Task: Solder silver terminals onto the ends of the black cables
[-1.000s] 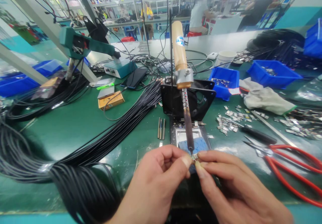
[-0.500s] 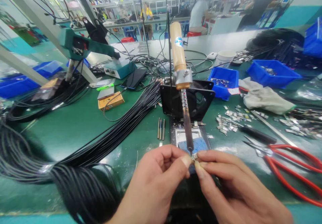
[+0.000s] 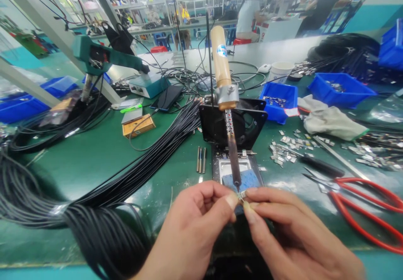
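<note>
A soldering iron (image 3: 232,145) with a wooden handle is clamped in a stand, its tip pointing down between my fingertips. My right hand (image 3: 292,225) pinches a small silver metal connector (image 3: 242,195) between thumb and fingers, right at the tip. From the other side, my left hand (image 3: 201,221) has thumb and index finger pressed together against the connector; what lies between them is too small to make out. Behind the fingertips, a blue sponge (image 3: 247,180) rests in a metal tray (image 3: 225,166) at the foot of the stand.
A thick bundle of black cables (image 3: 151,162) sweeps across the left. To the right lie red-handled scissors (image 3: 336,187), a black-handled tool (image 3: 324,166), loose metal connectors (image 3: 285,150) and a glove (image 3: 333,122). Behind stand a black fan (image 3: 233,124) and blue bins (image 3: 278,112).
The whole view has shifted very slightly. Both hands keep the same pinch beneath the iron's tip, with hardly any movement of the fingers.
</note>
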### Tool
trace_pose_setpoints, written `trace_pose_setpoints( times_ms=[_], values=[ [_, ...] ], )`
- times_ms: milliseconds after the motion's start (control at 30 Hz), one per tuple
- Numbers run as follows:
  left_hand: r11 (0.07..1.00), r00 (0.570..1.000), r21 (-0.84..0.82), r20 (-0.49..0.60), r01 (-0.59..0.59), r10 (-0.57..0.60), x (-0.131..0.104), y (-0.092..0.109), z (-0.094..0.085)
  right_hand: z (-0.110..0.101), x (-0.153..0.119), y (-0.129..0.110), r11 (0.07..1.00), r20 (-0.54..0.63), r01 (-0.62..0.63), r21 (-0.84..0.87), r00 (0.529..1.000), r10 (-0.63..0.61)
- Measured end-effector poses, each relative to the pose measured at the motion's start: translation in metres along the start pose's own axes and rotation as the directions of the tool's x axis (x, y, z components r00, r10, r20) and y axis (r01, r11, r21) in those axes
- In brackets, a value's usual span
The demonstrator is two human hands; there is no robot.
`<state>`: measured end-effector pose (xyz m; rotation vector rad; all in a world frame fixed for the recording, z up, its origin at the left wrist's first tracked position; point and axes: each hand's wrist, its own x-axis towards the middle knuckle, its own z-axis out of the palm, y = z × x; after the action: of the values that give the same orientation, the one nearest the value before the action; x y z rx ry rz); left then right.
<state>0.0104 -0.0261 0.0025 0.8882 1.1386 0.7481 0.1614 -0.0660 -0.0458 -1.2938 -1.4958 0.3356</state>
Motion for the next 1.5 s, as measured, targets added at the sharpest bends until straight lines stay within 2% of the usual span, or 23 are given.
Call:
trace_pose_setpoints(
  times_ms=[833,1500],
  values=[
    [0.998,1.0,-0.056,-0.008,-0.011,0.011,-0.0002,0.0018,0.0012,0.0018,0.0016,0.0015,1.0,-0.004,0.018,0.007,1.0,-0.018],
    [0.999,1.0,-0.049,0.005,-0.002,0.002,-0.0009,0.0005,0.0007,0.0025,0.0004,-0.0003,0.999,-0.006,-0.034,0.034,0.999,0.034]
  ],
)
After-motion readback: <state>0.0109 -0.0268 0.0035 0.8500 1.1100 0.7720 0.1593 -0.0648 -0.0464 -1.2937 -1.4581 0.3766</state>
